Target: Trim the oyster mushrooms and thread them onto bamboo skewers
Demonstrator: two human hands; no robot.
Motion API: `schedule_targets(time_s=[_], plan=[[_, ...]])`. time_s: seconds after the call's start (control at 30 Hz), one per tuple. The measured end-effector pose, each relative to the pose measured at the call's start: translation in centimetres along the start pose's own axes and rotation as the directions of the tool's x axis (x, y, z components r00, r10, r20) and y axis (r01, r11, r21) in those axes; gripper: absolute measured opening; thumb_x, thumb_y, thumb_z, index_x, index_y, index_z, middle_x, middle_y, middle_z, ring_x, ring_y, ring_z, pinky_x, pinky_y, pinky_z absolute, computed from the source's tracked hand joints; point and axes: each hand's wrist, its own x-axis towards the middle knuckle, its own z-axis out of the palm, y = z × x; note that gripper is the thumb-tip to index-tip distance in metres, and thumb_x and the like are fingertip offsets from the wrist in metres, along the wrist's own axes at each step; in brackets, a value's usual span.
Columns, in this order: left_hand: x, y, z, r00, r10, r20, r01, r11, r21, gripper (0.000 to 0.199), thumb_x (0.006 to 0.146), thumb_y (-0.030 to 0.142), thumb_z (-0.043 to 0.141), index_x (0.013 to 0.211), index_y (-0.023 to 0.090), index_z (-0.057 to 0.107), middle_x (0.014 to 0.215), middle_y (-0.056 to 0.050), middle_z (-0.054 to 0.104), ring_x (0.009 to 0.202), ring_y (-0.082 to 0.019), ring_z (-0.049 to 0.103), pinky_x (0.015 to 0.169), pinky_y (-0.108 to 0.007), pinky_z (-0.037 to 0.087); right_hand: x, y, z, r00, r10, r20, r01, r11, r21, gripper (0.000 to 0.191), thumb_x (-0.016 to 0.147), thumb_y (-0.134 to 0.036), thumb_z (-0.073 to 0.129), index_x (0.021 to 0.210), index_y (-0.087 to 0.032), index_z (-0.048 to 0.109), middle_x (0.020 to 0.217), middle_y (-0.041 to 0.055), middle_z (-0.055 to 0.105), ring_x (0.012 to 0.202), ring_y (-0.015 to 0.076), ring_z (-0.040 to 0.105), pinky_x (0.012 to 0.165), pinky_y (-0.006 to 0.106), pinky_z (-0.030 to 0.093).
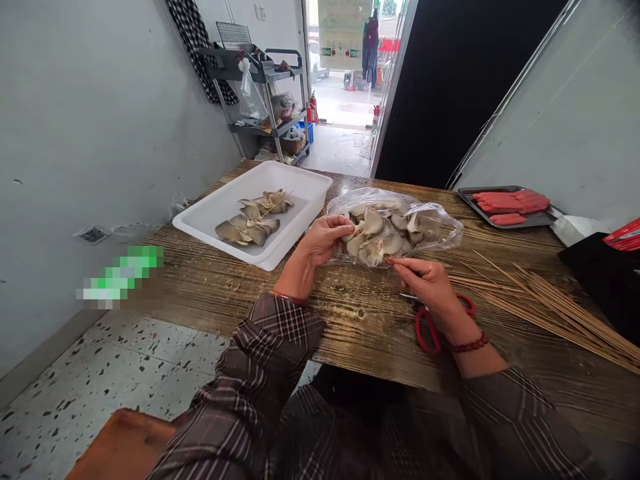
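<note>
My left hand (325,241) is closed, thumb and fingers pinching a grey-white oyster mushroom (356,233) at the near side of a clear plastic bag (443,230). More oyster mushrooms (375,223) lie in and over the open bag. With its fingertips pinched together, my right hand (425,280) holds a thin bamboo skewer, mostly hidden by the hand, close to the mushrooms' pale stem end (373,253). Red-handled scissors (427,333) lie partly beneath my right hand and wrist. Loose bamboo skewers (555,300) are spread to the right.
On the left of the wooden table (360,333) stands a white plastic tray (200,223) with mushroom bunches (247,227) inside. A dark tray (493,215) at the right holds red-pink sticks (513,202). Beyond the table are a shelf cart (270,73) and a doorway.
</note>
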Motion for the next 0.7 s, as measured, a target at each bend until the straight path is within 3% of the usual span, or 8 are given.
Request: schedule_targets(time_s=[0.4, 0.57, 0.7], plan=[[0.3, -0.9, -0.1, 1.000, -0.007, 0.000, 0.007, 0.997, 0.076, 0.018, 0.060, 0.015, 0.081, 0.064, 0.012, 0.064, 0.058, 0.001, 0.060, 0.051, -0.006, 0.050, 0.049, -0.019, 0.035, 0.1, 0.4, 0.3, 0.998, 0.046, 0.040, -0.048, 0.999, 0.027, 0.042, 0.074, -0.044, 0.070, 0.097, -0.010, 0.081, 0.046, -0.0027, 0.053, 0.042, 0.0067, 0.035, 0.041, 0.021, 0.024], [0.3, -1.2, 1.1, 0.998, -0.018, -0.061, 0.014, 0.998, -0.068, 0.016, 0.063, 0.017, 0.080, 0.070, 0.013, 0.066, 0.063, 0.002, 0.062, 0.053, -0.006, 0.052, 0.051, -0.019, 0.039, 0.3, 1.0, 0.5, 1.000, 0.024, 0.009, -0.023, 1.000, -0.009, 0.041, 0.077, -0.044, 0.068, 0.099, -0.011, 0.081, 0.049, -0.0021, 0.056, 0.042, 0.0069, 0.035, 0.041, 0.021, 0.025], [0.0, -0.9, 1.8, 0.997, -0.079, -0.005, 0.076, 0.973, -0.218, 0.021, 0.077, 0.029, 0.076, 0.085, 0.011, 0.072, 0.077, -0.004, 0.071, 0.065, -0.012, 0.063, 0.061, -0.024, 0.050, 0.3, 0.9, 0.5, 0.999, -0.032, -0.043, 0.029, 0.996, -0.079, 0.041, 0.080, -0.042, 0.066, 0.102, -0.011, 0.081, 0.052, -0.0006, 0.059, 0.043, 0.0083, 0.040, 0.042, 0.022, 0.028]])
